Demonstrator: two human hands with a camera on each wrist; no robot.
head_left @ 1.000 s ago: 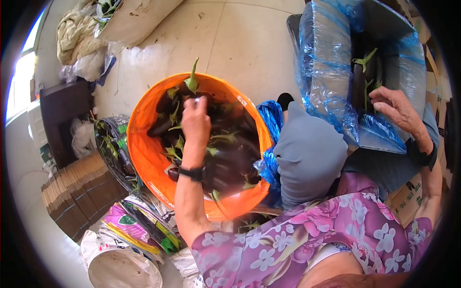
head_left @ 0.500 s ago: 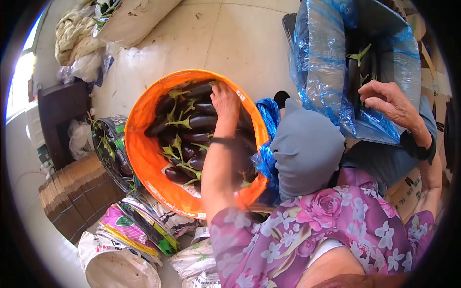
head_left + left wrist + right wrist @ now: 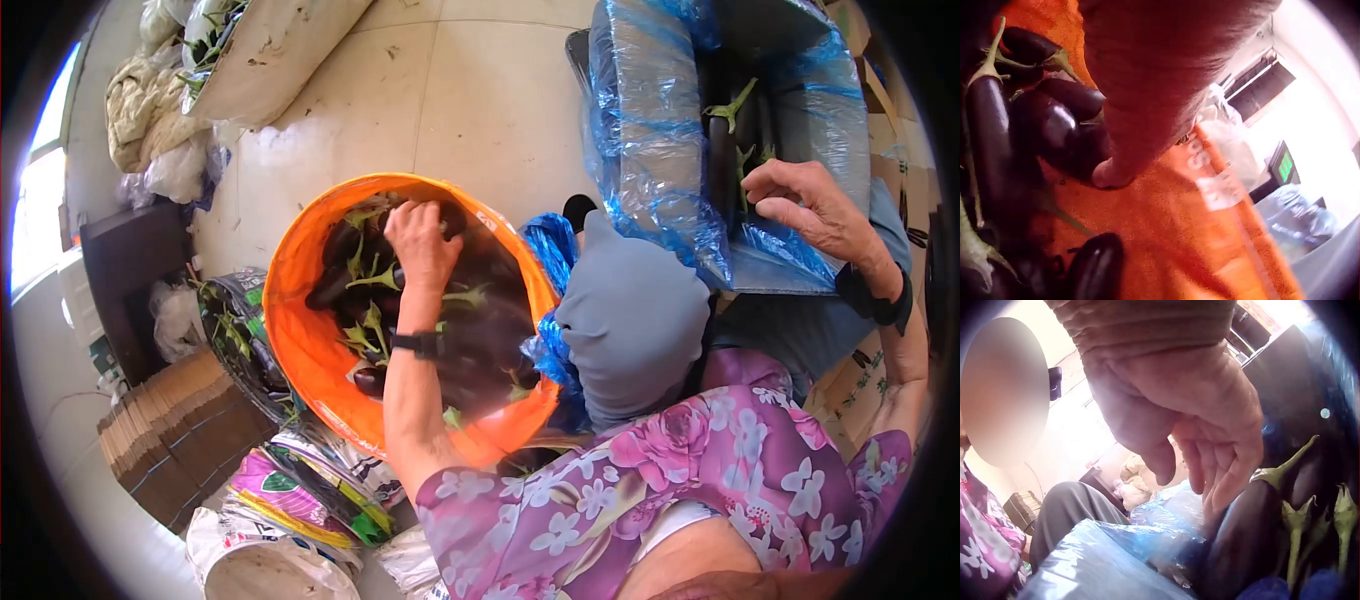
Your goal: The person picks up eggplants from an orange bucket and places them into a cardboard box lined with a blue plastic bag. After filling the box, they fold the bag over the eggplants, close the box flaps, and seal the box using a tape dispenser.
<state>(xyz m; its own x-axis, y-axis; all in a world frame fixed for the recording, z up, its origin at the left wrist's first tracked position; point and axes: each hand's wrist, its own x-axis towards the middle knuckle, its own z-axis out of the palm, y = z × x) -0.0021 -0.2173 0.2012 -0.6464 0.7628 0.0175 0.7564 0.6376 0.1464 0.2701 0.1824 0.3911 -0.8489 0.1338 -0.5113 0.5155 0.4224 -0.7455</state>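
Observation:
Inside the orange-lined round container (image 3: 285,340), my left hand (image 3: 425,250) is bent over dark eggplants (image 3: 495,340) with green stems. In the left wrist view, a fingertip of my left hand (image 3: 1154,81) touches the end of a glossy eggplant (image 3: 1044,119); the other fingers are hidden, and a grip cannot be made out. Loosely curled and holding nothing, my right hand (image 3: 815,210) hovers at the near end of a box lined with blue plastic (image 3: 655,130). Eggplants (image 3: 1241,537) lie beside and below my right hand (image 3: 1191,419) in the right wrist view.
Left of the orange container stands a dark bag of eggplants (image 3: 240,340), with stacked flat cardboard (image 3: 180,430) and printed sacks (image 3: 290,490) nearby. A light container (image 3: 270,60) is at the upper left. A grey-covered knee (image 3: 630,320) sits between container and box.
My left hand has moved left inside the container from its place half a second ago. My right hand stays by the box with little change. The head view has shifted slightly.

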